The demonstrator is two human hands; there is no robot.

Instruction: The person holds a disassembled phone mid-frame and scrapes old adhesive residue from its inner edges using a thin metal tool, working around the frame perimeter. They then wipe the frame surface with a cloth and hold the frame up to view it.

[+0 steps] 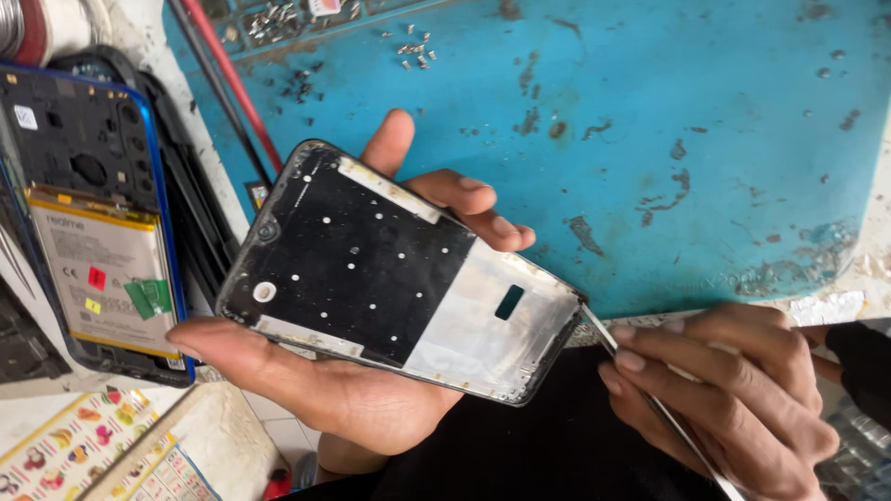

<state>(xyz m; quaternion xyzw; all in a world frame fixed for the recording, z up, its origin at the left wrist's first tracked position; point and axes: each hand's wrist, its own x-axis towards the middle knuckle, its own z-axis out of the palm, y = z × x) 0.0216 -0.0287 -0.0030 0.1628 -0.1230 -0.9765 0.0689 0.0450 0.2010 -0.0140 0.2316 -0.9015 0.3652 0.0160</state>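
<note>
Left hand cradles a bare phone frame, fingers wrapped round its edges. Right hand pinches tweezers, tip at frame's corner.

Worn blue work mat with dark scuffs covers a pale, stained benchtop. Small loose metal screws scattered near the mat's far edge. Even daylight, soft shadows.

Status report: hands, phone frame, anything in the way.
Left hand cradles phone frame. Right hand holds metal pry tool at frame's lower corner. Nothing blocking.
</note>
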